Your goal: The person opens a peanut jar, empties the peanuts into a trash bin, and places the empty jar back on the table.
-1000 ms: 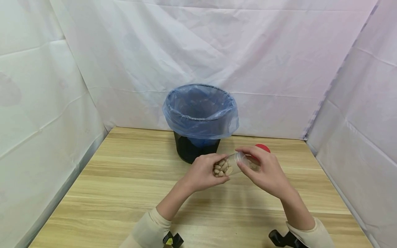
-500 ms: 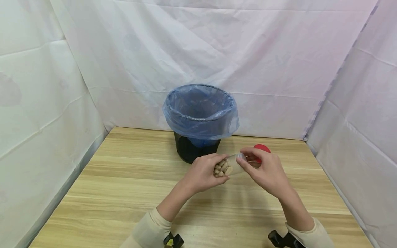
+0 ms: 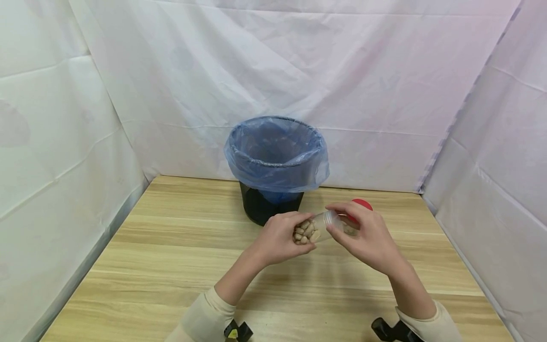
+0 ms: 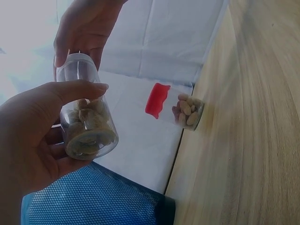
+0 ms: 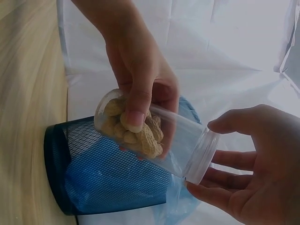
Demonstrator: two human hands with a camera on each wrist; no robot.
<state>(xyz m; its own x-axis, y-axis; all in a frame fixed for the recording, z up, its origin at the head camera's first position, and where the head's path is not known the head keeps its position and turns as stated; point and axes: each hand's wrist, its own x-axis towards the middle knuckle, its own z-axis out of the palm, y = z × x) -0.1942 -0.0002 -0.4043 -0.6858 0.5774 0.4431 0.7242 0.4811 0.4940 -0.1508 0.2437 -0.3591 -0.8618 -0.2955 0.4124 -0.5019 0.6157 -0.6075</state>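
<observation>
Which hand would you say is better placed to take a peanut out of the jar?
Probably the right hand: its fingers sit at the jar mouth, while the left hand grips the base.

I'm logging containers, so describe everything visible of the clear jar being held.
The clear plastic jar is a small cylinder with a threaded neck and no lid on it. Peanuts in their shells fill its bottom end. It lies roughly sideways above the wooden table, in front of the mesh bin. The left hand grips its base; the right hand cups its open mouth.
</observation>
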